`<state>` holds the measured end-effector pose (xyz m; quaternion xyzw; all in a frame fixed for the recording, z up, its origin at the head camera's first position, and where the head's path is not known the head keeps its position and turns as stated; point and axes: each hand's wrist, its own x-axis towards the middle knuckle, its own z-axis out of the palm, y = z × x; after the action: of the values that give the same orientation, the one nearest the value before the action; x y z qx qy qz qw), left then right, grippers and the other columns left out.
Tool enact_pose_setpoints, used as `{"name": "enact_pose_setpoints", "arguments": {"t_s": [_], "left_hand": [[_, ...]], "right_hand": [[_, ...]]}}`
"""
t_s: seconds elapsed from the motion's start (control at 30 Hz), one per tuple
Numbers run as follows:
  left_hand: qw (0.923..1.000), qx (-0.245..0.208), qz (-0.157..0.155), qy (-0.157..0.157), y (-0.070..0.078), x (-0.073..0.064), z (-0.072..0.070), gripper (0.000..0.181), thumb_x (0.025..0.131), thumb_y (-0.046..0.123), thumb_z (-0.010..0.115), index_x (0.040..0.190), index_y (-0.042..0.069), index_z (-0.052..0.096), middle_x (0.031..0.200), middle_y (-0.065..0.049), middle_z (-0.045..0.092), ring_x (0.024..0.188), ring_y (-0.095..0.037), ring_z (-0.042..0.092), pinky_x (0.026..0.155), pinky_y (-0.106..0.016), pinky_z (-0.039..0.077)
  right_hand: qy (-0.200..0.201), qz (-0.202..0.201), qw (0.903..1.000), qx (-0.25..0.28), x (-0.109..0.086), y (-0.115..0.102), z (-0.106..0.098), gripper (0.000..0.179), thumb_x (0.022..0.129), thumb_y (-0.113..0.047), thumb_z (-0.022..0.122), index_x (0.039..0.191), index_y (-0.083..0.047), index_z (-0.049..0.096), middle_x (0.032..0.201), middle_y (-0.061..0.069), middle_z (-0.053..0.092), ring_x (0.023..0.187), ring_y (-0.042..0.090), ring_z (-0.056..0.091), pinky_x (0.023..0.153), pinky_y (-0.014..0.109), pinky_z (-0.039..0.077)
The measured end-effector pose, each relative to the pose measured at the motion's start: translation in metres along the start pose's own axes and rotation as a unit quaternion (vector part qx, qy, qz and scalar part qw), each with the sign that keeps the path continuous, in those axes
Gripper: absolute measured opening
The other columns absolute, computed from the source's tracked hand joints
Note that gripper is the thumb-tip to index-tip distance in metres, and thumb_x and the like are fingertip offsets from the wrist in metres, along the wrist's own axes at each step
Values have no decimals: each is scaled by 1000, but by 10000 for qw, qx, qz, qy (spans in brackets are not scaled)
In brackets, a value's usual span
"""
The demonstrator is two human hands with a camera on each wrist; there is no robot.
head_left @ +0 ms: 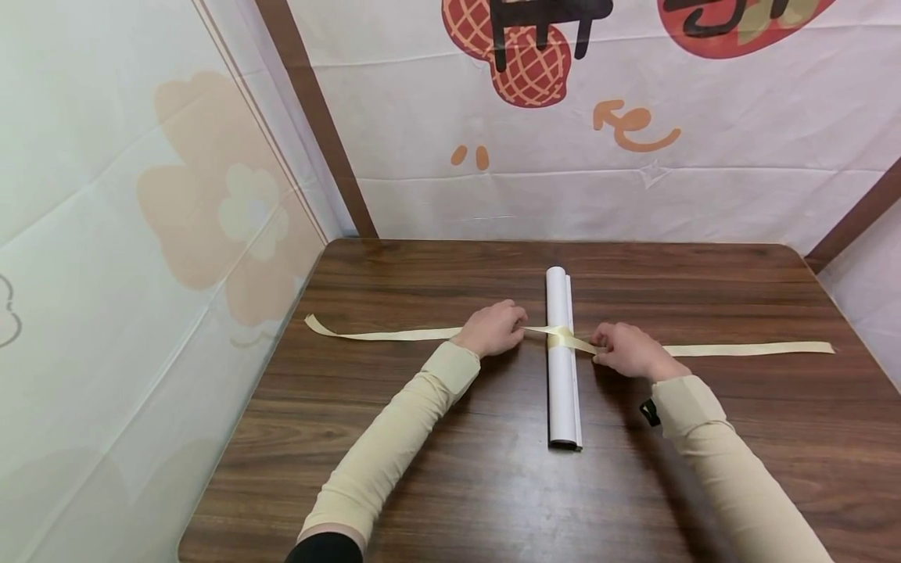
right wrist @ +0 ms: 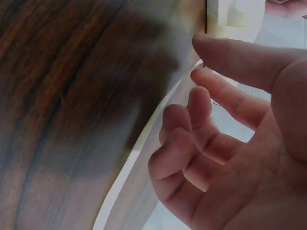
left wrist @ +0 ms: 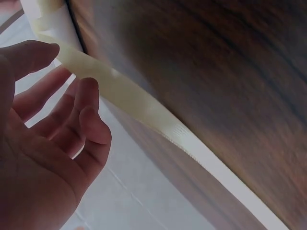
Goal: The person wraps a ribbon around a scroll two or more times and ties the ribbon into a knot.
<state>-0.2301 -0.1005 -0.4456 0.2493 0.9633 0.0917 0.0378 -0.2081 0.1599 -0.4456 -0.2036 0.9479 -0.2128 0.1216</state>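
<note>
A white paper roll (head_left: pixel 561 399) lies lengthwise on the table, pointing away from me. A cream ribbon (head_left: pixel 394 336) wraps around its middle and crosses over itself on top. Just left of the roll, my left hand (head_left: pixel 491 328) pinches the ribbon between thumb and forefinger, with the other fingers loosely bent. On the opposite side, the thumb and forefinger of my right hand (head_left: pixel 629 349) pinch the other half of the ribbon close to the roll. Beyond each hand a long ribbon tail trails outward across the wood, the left one curling up at its end.
The dark wooden table (head_left: pixel 281 469) has rounded far corners. A white printed cloth wall (head_left: pixel 563 195) stands right behind its far edge, and another cloth wall (head_left: pixel 105 274) runs along the left side. Something small and black (head_left: pixel 651 412) sits at my right cuff.
</note>
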Motion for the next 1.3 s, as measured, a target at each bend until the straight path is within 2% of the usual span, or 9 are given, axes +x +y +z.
{"name": "enact_pose_setpoints", "arguments": {"t_s": [0.17,0.3,0.47,0.63,0.77,1.03,1.3], "left_hand": [[9999,127,-80,-24,3,2,3,24,94,24,58,115,16,65,111,-1,63,99,-16,63,83,-34,53],[9997,189,-97,111,4,3,6,21,93,24,59,111,16,66,108,0,64,96,-16,63,81,-34,53],[9995,185,-63,247,7,5,8,18,92,24,60,107,16,66,104,-1,64,91,-16,63,77,-34,53],[9996,66,-39,260,11,6,8,27,92,22,57,117,17,66,111,-1,65,98,-16,64,80,-33,53],[9992,-223,16,342,14,6,7,31,91,20,53,120,17,65,113,0,65,97,-15,63,79,-33,52],[9979,-566,154,290,21,11,9,20,96,30,53,103,17,66,89,3,57,75,-10,52,66,-27,44],[9977,-597,257,178,26,13,10,17,95,29,57,103,18,68,91,3,60,77,-10,53,67,-25,44]], "right_hand": [[-32,157,9998,-118,-2,1,0,16,85,-14,68,98,-5,63,77,4,62,69,17,55,63,33,44],[68,272,9993,-243,-3,1,-1,11,86,-15,66,96,-8,65,83,6,65,73,19,58,64,38,47],[336,305,9978,-491,-3,3,2,7,89,-15,63,91,-11,68,82,5,65,74,21,58,65,42,47],[760,302,9951,-554,-1,3,5,8,89,-15,61,90,-11,68,84,6,65,74,23,59,65,44,48],[1137,216,9920,-497,1,0,7,8,88,-12,60,89,-9,68,85,9,64,75,25,58,68,45,48],[1574,266,9869,-223,7,-8,12,12,90,-12,60,94,-4,68,87,14,66,77,27,60,69,44,48],[1797,51,9831,356,17,-15,17,12,91,-11,59,93,-3,68,86,12,70,76,24,63,68,39,49]]}}
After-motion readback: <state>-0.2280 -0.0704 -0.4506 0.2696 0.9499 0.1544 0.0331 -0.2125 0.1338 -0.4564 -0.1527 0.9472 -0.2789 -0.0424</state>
